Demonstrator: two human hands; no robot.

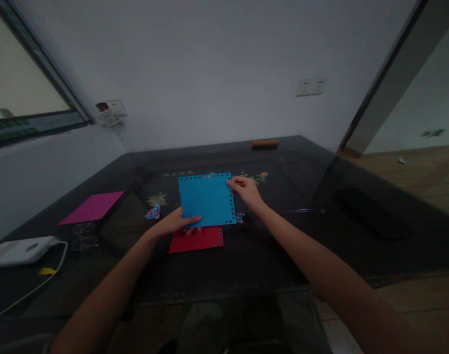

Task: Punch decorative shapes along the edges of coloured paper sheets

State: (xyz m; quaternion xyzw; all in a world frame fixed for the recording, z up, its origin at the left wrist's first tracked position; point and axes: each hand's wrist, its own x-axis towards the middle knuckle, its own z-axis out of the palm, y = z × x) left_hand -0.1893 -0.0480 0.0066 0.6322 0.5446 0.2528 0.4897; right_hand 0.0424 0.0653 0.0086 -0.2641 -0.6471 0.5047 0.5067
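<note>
A blue square sheet [206, 200] with punched holes along its top and right edges is raised above the dark table. My left hand [182, 220] grips its lower left part, thumb on the front and fingers behind. At the upper right corner, the thumb and index finger of my right hand [246, 189] pinch together by the holes; anything small between them is too blurred to make out. Beneath the blue sheet lies a red sheet [196, 241], also with holes at its right side. Small clusters of pink and blue bits [153, 211] sit left and right of the blue sheet.
A magenta sheet [93, 207] lies at the left, with eyeglasses [84, 237] near it. A white device [23, 250] with a cable is at the table's left edge. Toward the back stands a brown block [265, 143]; a dark flat object [368, 211] rests at the right.
</note>
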